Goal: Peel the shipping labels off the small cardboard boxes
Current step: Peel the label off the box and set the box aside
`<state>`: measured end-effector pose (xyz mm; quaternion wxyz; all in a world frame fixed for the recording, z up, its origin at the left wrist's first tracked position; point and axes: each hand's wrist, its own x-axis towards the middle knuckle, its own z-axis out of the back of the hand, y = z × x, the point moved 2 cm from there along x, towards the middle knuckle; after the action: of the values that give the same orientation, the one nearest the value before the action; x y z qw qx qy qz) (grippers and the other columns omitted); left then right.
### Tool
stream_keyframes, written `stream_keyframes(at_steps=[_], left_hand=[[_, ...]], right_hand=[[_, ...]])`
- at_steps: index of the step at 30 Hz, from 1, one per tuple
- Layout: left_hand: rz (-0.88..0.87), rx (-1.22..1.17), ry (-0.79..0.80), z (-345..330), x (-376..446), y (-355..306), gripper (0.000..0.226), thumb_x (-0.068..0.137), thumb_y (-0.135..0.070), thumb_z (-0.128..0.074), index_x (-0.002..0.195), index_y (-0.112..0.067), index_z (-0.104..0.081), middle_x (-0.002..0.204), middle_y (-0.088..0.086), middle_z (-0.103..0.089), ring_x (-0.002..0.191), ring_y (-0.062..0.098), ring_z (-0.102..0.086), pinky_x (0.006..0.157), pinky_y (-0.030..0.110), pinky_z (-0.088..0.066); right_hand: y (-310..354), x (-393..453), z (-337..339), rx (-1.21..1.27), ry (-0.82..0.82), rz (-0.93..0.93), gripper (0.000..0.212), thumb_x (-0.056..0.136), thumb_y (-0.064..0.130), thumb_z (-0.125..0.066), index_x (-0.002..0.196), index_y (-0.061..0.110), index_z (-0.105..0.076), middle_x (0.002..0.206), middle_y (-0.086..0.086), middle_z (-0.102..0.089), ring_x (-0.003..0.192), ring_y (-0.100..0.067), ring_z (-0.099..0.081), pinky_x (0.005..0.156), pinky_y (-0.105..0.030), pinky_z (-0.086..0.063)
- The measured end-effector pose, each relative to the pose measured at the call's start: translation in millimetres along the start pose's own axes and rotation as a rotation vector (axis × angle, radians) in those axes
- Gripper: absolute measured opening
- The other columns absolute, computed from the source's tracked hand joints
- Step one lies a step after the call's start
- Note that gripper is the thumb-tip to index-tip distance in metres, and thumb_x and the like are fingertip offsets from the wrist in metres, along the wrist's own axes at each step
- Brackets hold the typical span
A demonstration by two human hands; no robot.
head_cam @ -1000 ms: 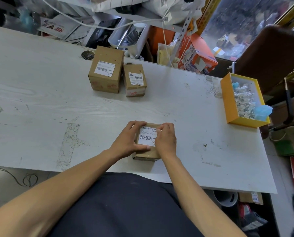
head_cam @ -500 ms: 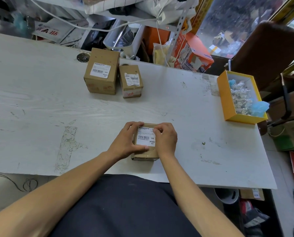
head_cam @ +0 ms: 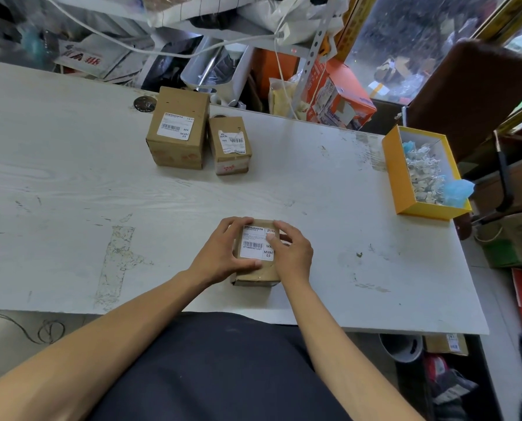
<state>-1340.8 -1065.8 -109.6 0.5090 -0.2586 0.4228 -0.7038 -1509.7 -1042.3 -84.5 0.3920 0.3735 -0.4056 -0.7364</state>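
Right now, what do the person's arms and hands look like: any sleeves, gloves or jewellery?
Both forearms are bare to the bottom edge of the picture, with no sleeves in view. The left hand and right hand wear no gloves, and no rings, watch or bracelets show. Dark navy clothing covers the lap below the arms.

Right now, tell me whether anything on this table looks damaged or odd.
The label on the smaller far box has ragged, torn-looking edges and sits turned sideways, unlike the clean label on the bigger box beside it. The tabletop is scuffed, with a patch of old residue.
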Motion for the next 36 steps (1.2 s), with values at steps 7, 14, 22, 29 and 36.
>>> stream_keyframes(at_steps=[7, 14, 22, 29, 36], left_hand=[[0.001, -0.005, 0.000, 1.2, 0.6, -0.3, 0.093, 0.062, -0.051, -0.086, 0.141, -0.032, -0.040, 0.137, -0.013, -0.038, 0.121, 0.000, -0.040, 0.094, 0.030, -0.051], [0.006, -0.009, 0.002, 0.9, 0.2, 0.4, 0.093, 0.062, -0.051, -0.086, 0.141, -0.034, -0.040, 0.136, -0.014, -0.038, 0.119, -0.001, -0.041, 0.092, 0.030, -0.052], [-0.011, -0.012, 0.000, 1.0, -0.8, 2.1, 0.091, 0.063, -0.052, -0.085, 0.141, -0.035, -0.040, 0.136, -0.014, -0.038, 0.121, 0.001, -0.042, 0.092, 0.029, -0.051], [-0.006, -0.018, 0.005, 2.2, -1.5, 2.6, 0.093, 0.063, -0.052, -0.085, 0.141, -0.035, -0.039, 0.137, -0.013, -0.038, 0.121, 0.003, -0.042, 0.089, 0.025, -0.051], [0.001, -0.019, 0.011, -0.5, 0.4, 3.6, 0.094, 0.060, -0.059, -0.081, 0.141, -0.035, -0.039, 0.137, -0.014, -0.038, 0.122, 0.003, -0.043, 0.091, 0.031, -0.053]], right_hand=[[4.9, 3.8, -5.1, 0.110, -0.087, -0.137, 0.012, 0.084, 0.010, -0.073, 0.088, 0.020, -0.078, 0.114, 0.006, -0.069, 0.102, -0.015, -0.066, 0.086, -0.027, -0.054], [8.2, 7.3, -4.8, 0.017, -0.077, -0.100, 0.009, 0.086, 0.013, -0.071, 0.084, 0.022, -0.073, 0.116, 0.004, -0.069, 0.094, -0.015, -0.067, 0.084, -0.032, -0.055], [10.2, -3.2, 0.8, 0.004, -0.021, 0.057, 0.017, 0.087, 0.007, -0.070, 0.085, 0.024, -0.071, 0.119, 0.013, -0.057, 0.107, -0.001, -0.054, 0.071, -0.001, -0.040], [10.7, -1.9, -3.3, -0.040, -0.051, 0.127, 0.014, 0.086, 0.008, -0.069, 0.083, 0.020, -0.074, 0.098, 0.016, -0.063, 0.095, -0.004, -0.061, 0.074, -0.016, -0.046], [13.4, -0.7, 0.5, -0.079, -0.031, 0.070, 0.013, 0.089, 0.012, -0.067, 0.083, 0.024, -0.070, 0.091, 0.015, -0.064, 0.086, 0.007, -0.058, 0.071, -0.004, -0.040]])
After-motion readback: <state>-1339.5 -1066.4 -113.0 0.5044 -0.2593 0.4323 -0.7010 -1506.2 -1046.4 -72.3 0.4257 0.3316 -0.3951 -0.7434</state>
